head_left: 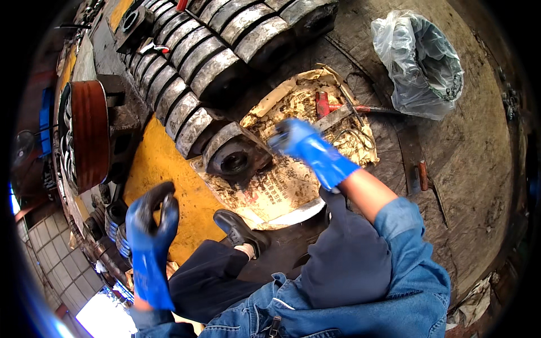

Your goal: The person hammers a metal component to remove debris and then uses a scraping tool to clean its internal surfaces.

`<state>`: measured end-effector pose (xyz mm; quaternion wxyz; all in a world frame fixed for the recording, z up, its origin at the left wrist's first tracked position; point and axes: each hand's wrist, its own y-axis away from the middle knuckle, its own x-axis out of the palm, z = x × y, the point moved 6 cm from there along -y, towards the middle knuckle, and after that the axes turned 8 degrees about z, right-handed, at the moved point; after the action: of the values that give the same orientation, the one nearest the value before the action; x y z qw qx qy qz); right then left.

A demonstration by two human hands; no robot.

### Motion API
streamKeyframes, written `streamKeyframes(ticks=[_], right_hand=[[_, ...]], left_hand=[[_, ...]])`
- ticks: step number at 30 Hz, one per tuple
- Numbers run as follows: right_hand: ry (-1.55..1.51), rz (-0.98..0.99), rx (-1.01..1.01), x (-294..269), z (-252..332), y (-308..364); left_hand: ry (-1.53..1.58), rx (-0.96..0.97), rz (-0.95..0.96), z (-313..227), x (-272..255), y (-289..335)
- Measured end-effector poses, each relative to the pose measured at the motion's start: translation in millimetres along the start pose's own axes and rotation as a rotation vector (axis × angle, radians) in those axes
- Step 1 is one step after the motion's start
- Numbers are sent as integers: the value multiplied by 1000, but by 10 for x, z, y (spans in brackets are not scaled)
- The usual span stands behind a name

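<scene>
Steel hammer block [234, 155] with a round bore lay on torn newspaper [282, 191], at nine o'clock of the right hand [296, 139], which hovered half-clenched just beside it, grasping nothing visible; the left hand [151, 217] hung loosely curled, empty, over yellow floor [152, 163]

Bright blue gloves on both hands, left [151, 225] smudged dark at the fingertips, right [298, 141] cleaner. Dull grey steel blocks [217, 73] with black bores beyond the hands. Yellowed, brown-stained printed paper [282, 188] under the right hand. Red-handled tool [322, 104] just past it. Yellow floor panel [163, 169] between the hands. Rust-red wheel [90, 132] beyond the left. Faded blue denim jacket [394, 304], black shoe [236, 228].
</scene>
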<state>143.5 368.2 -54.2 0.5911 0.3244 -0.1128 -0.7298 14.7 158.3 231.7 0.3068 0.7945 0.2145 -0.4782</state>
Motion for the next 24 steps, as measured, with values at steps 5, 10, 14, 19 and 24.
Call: streamKeyframes(ticks=[5,10,14,19,24], right_hand=[[478,-177,750,-1441,-1321,516],[642,-26,653,-1329,-1685,273],[529,-195,770,-1516,-1719,265],[-53,-374,77,-1396,-1192,474],[363,-57,-418,-1000,563,818]], left_hand=[[119,-185,-7,-104,-109,544],[149,-91,70,-243,238,423],[124,-97,245,-215,489,212],[23,52,236,-158,662,-108],[-200,440,-87,-678,618,-511]])
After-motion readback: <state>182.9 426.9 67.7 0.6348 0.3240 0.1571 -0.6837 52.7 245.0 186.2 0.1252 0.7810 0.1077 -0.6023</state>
